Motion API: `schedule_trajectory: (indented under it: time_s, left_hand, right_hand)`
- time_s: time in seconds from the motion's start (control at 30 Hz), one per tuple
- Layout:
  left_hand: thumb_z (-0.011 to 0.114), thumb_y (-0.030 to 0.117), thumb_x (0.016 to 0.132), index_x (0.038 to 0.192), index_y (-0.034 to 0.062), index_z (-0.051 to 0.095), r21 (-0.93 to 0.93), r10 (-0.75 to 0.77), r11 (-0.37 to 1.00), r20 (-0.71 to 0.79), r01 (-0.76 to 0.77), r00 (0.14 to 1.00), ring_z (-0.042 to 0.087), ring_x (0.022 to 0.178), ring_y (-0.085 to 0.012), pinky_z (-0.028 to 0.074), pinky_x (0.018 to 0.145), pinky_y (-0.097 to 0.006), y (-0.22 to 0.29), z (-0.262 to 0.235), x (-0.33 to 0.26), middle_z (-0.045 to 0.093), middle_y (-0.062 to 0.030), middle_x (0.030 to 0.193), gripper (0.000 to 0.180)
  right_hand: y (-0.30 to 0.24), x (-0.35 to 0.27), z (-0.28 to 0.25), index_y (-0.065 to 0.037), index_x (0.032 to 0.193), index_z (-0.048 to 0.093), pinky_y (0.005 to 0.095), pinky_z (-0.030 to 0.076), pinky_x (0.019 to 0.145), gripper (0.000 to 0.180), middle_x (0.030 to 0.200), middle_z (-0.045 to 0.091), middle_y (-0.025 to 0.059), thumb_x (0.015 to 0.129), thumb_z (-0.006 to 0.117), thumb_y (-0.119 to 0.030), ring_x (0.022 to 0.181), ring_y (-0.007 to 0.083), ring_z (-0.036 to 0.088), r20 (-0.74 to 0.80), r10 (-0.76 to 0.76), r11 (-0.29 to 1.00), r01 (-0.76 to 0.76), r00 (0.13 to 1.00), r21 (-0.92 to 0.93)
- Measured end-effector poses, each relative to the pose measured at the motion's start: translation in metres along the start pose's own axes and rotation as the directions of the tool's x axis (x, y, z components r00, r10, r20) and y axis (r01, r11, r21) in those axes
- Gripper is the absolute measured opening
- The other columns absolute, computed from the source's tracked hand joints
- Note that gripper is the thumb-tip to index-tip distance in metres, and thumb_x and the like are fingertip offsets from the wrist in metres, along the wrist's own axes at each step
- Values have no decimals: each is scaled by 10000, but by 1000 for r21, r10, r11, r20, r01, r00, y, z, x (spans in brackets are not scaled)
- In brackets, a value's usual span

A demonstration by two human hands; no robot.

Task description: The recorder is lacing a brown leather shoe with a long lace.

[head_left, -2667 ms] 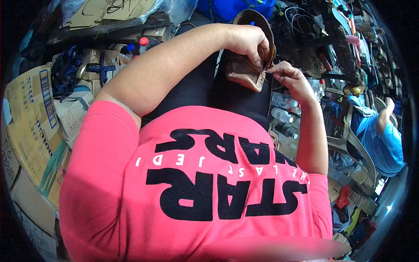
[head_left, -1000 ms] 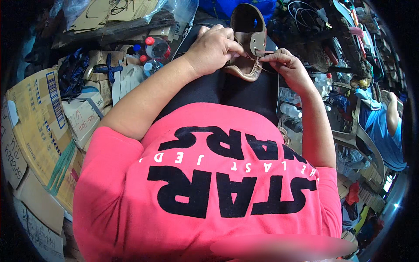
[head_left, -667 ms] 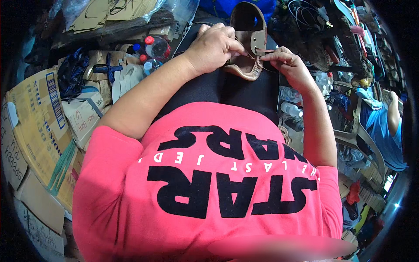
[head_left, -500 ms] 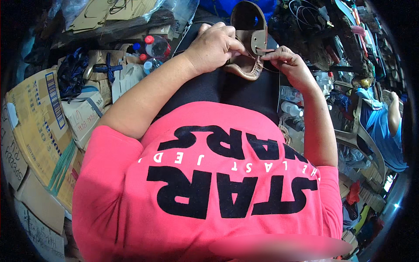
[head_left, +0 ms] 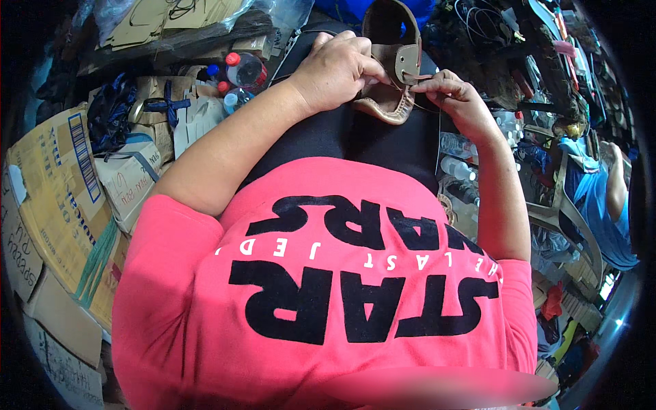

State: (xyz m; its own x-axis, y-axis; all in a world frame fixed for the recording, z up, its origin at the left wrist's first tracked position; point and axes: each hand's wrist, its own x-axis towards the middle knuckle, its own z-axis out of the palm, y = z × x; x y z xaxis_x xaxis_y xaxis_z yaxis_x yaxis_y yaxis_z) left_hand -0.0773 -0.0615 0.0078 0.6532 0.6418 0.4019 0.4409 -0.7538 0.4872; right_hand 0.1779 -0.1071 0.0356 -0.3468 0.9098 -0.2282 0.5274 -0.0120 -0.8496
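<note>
On my dark-trousered lap lies a brown leather shoe (head_left: 389, 109), its toe toward me and its heel opening away. Gathered stitching runs along the toe's rim, and a side flap with eyelets (head_left: 408, 60) stands up with a short lace end. My left hand (head_left: 336, 72) reaches over the shoe's left side, thumb and forefinger pinched on a thin thread at the opening. From the right, my right hand (head_left: 452, 99) has its fingertips pinched together at the shoe's right edge, beside the stitching. What those fingertips hold is too small to make out.
Bottles with coloured caps (head_left: 244, 70) stand left of my lap, beside cardboard boxes (head_left: 65, 205). More clear bottles (head_left: 456, 167) lie to the right. Flat tan pieces (head_left: 154, 26) are stacked at the far left. At the far right is another person in blue (head_left: 594, 198).
Both hands and the shoe have shifted only slightly; the right hand is a touch higher. The pinched grips stay at the same part of the shoe.
</note>
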Motion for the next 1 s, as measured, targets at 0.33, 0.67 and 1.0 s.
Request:
schedule_trajectory:
  time_s: [0.33,0.67,1.0]
  left_hand:
    - [663,164,773,845,248,733,13,-18,1000,25,18,1000,509,831,-178,326,773,-347,1,1,-1,518,19,762,130]
    - [664,147,752,915,199,722,-38,79,997,192,-73,978,530,927,-208,354,814,-381,1,-2,16,568,-8,842,181]
    - [711,243,737,957,163,684,-86,-348,921,257,380,902,607,879,-213,341,801,-392,16,3,10,674,-25,869,236]
  right_hand:
    - [-1,1,2,-98,1038,709,238,428,869,333,975,583,30,850,511,92,904,129,533,9,-9,999,9,1000,51]
    - [3,2,3,-101,1050,708,223,445,823,349,963,611,20,819,546,104,888,99,547,32,-27,997,24,999,76]
    - [0,-1,12,-24,1092,645,245,437,897,261,1017,640,16,831,657,-17,961,89,568,-38,159,910,-131,987,394]
